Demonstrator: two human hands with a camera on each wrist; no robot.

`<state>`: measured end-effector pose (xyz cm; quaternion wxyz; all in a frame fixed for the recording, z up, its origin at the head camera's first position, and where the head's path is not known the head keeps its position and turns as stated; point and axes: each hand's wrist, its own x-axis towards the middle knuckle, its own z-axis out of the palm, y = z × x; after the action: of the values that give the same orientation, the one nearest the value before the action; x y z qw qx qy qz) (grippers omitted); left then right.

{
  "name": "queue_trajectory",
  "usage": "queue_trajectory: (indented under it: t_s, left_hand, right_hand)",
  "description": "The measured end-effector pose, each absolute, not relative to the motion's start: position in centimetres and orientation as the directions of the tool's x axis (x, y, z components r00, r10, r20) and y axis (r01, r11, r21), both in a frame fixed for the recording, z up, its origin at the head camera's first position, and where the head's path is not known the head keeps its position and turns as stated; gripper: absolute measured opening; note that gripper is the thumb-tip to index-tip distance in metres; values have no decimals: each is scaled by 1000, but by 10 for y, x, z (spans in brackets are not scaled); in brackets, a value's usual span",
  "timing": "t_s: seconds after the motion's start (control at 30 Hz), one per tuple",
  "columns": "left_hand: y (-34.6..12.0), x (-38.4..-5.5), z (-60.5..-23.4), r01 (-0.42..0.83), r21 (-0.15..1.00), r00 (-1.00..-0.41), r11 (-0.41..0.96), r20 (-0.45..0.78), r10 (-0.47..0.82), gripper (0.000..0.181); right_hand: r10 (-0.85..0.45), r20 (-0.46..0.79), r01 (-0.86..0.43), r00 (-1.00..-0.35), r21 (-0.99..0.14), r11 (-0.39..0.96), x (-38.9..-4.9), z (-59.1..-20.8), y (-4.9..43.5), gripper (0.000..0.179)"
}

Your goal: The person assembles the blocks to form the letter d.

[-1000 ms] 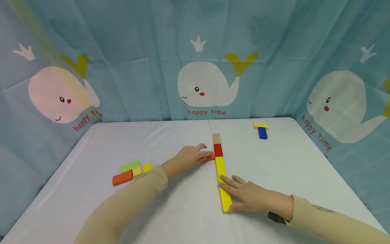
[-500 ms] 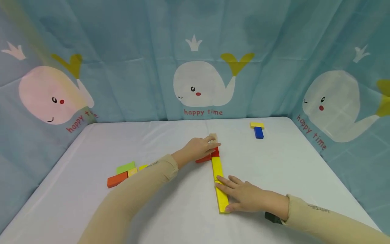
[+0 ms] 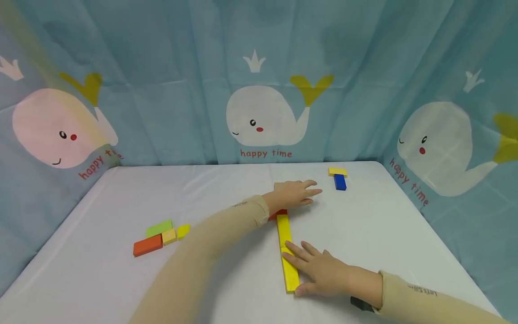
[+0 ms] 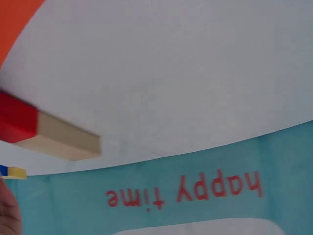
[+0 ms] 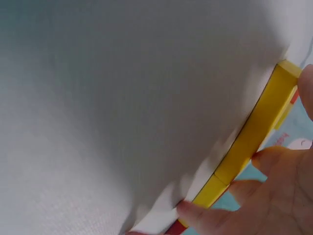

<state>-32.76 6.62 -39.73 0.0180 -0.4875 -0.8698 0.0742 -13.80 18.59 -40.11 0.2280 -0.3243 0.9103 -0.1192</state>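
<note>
A straight row of blocks runs away from me: two long yellow blocks (image 3: 289,272), then a red block (image 4: 19,117) and a plain wood block (image 4: 68,137). My left hand (image 3: 295,194) reaches across the row's far end, fingers spread towards a blue block (image 3: 340,182), holding nothing. Its wrist partly hides the red and wood blocks. An orange block (image 3: 272,218) lies against the row's left side, mostly covered by the arm. Along the near yellow blocks rests my right hand (image 3: 323,272), fingers extended and touching them; in the right wrist view its fingertips (image 5: 188,210) meet the row's side.
The blue block touches a yellow block (image 3: 337,172) at the back right. On the left lie a green block (image 3: 159,228), an orange-red block (image 3: 148,245), a small pale yellow block (image 3: 169,236) and a yellow block (image 3: 183,231). A whale-print curtain (image 3: 194,112) stands behind the white tabletop (image 3: 404,243).
My left hand has left the orange block and moved right over the row towards the blue block. The right hand stays on the yellow blocks. The head view has shifted slightly.
</note>
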Motion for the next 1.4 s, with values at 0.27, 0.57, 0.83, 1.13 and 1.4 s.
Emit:
queue_trajectory:
  t_s: [0.27, 0.57, 0.83, 1.13, 1.4]
  left_hand:
    - [119, -331, -406, 876, -170, -471, 452, -101, 876, 61]
    - [150, -329, -407, 840, -87, -542, 536, -152, 826, 66]
    - [164, -330, -408, 805, -147, -593, 575, -162, 789, 67]
    - [159, -331, -410, 764, -146, -645, 629, -229, 730, 69]
    - [147, -332, -407, 763, -146, -646, 630, -206, 735, 69]
  right_hand:
    - [-629, -303, -524, -716, -362, 771, -130, -407, 190, 94]
    - [-632, -283, -552, -722, -315, 772, -123, -408, 193, 100]
    - [-643, -268, -565, -717, -317, 762, -125, -409, 194, 96]
    - [-639, -277, -568, -718, -297, 767, -127, -409, 195, 95]
    - [-624, -316, -553, -714, -293, 780, -128, -408, 195, 96]
